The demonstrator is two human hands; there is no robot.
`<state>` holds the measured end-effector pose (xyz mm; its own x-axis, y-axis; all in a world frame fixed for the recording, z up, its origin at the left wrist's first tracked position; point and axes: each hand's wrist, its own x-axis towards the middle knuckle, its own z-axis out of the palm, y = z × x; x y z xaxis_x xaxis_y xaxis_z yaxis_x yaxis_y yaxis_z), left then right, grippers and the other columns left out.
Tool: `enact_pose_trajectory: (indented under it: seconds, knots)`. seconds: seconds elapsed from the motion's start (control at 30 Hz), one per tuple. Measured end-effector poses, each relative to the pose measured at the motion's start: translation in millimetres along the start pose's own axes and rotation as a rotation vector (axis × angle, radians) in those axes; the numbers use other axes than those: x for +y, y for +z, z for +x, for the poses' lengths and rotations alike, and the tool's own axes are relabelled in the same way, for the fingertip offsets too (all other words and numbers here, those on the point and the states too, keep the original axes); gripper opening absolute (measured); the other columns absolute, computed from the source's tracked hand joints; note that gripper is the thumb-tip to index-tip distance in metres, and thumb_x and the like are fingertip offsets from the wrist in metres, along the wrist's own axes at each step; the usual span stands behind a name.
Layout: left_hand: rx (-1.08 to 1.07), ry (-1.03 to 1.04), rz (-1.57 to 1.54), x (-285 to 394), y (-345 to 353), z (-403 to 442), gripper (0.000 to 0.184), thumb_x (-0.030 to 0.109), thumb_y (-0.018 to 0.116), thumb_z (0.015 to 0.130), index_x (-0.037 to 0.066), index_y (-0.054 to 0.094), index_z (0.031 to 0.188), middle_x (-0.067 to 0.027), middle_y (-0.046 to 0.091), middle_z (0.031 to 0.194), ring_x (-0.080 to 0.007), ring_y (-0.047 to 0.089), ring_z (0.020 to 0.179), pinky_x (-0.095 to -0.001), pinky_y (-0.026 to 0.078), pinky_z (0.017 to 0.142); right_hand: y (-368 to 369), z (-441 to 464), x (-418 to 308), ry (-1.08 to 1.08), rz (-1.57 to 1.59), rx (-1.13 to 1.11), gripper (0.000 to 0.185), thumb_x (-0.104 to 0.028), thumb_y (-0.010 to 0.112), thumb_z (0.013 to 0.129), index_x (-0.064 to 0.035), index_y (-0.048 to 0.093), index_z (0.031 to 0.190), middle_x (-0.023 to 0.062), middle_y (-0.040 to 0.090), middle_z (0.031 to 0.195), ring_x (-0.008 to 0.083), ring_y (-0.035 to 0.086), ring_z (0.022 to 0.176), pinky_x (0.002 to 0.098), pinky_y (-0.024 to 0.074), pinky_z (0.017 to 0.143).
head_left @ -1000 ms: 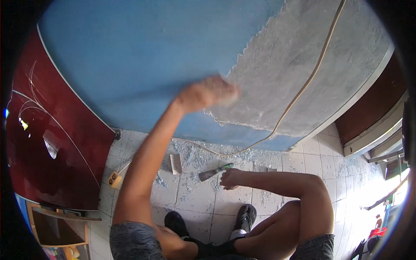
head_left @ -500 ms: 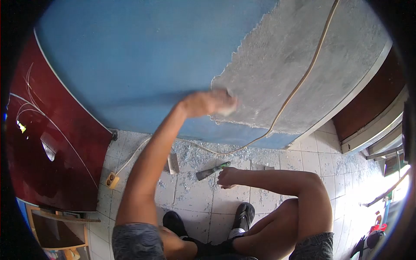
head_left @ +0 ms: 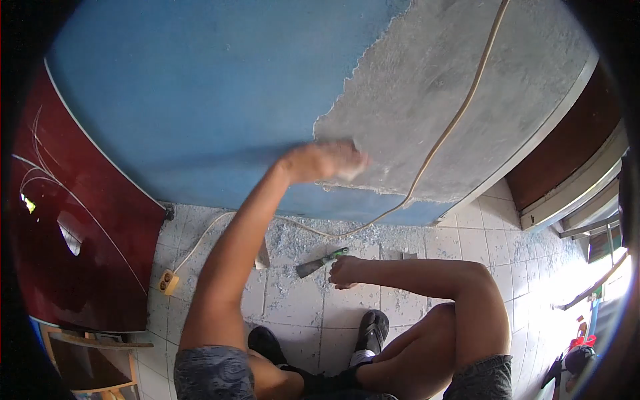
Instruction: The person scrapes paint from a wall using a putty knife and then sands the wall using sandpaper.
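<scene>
My left hand point(head_left: 317, 162) reaches up to the wall at the border between blue paint point(head_left: 220, 100) and bare grey plaster point(head_left: 427, 100). Its fingers are closed around a small pale piece point(head_left: 350, 172), smeared by motion, whose kind I cannot make out. My right hand point(head_left: 345, 272) hangs low over the tiles with curled fingers, and nothing shows in it. Just beside it, a scraper point(head_left: 310, 268) with a green and black handle lies on the floor; hand and handle look close but apart.
Paint flakes point(head_left: 300, 237) litter the tiles along the wall. A beige cable point(head_left: 460, 117) hangs across the plaster and runs along the floor to a yellow socket block point(head_left: 169, 282). A dark red panel point(head_left: 87, 220) stands at left, and a flat metal blade point(head_left: 261, 257) lies behind my left arm.
The view has shifted slightly. My left hand is a little further right on the wall, over the plaster border. My right hand and the scraper keep about the same places.
</scene>
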<state>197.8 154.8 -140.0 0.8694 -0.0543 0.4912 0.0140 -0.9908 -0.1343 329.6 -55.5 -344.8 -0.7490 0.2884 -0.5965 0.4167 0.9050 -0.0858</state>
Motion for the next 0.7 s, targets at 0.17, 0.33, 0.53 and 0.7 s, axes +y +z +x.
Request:
enact_pose_trajectory:
  seconds: [0.17,0.33,0.53,0.7]
  knots:
    - [0.775,-0.26,0.672,-35.7,-138.5,51.1,0.057,0.006,0.052,0.095,0.018,0.042,0.15,-0.002,0.037,0.158,-0.0299,0.035,0.145,-0.0509,0.025,0.121,10.1,7.2,-0.6,0.005,0.056,0.016,0.031,-0.044,0.063,0.088,-0.0147,0.067,0.098,0.007,0.068,0.1,0.0292,0.065,0.105,0.0509,0.0467,0.094]
    - [0.274,-0.194,0.415,-19.8,-47.4,11.1,0.058,0.005,0.051,0.094,0.019,0.044,0.149,-0.0005,0.043,0.154,-0.0257,0.041,0.14,-0.0447,0.03,0.118,11.8,5.6,1.4,-0.008,0.007,0.0,0.031,-0.044,0.063,0.088,-0.0144,0.067,0.098,0.0077,0.069,0.099,0.0296,0.065,0.105,0.0523,0.0465,0.095]
    - [-0.103,-0.032,-0.011,-6.9,-16.3,-29.2,0.052,0.004,0.046,0.097,0.021,0.048,0.146,0.0035,0.049,0.15,-0.021,0.054,0.13,-0.0331,0.043,0.112,-0.7,4.5,-0.7,0.002,0.0,-0.006,0.033,-0.045,0.062,0.089,-0.0139,0.067,0.099,0.0079,0.069,0.098,0.0286,0.066,0.103,0.0467,0.0499,0.091]
    - [0.524,-0.26,0.693,-30.6,-132.1,13.5,0.068,0.001,0.053,0.09,0.023,0.038,0.153,0.0035,0.039,0.157,-0.0251,0.038,0.144,-0.0481,0.033,0.117,10.6,11.8,-1.9,-0.007,0.046,0.046,0.033,-0.046,0.063,0.087,-0.0142,0.067,0.095,0.0082,0.069,0.096,0.0273,0.067,0.1,0.0461,0.0514,0.087]
